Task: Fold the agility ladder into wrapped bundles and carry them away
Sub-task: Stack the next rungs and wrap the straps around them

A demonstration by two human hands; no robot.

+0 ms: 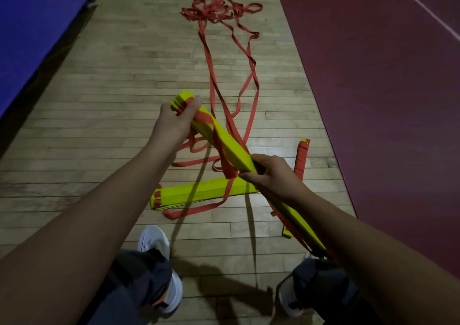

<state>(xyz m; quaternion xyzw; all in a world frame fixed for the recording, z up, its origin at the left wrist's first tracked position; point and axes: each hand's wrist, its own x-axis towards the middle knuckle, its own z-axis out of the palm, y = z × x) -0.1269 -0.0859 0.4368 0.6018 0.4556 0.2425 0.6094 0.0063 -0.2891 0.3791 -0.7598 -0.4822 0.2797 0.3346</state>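
Hidden: the right forearm covers much of a third rung stack (302,227); the wrapped bundle (301,160) sits partly behind the right hand (271,175).
Held rung stack (232,149): above the wooden floor (124,75), long axis far-left to near-right.
Grip: left hand (178,121) curled round its far end, right hand round its near end.
Around: orange straps (211,9) trail to a far tangle; floor rung stack (199,191) lies crosswise beneath; blue mat (37,25) to the left.
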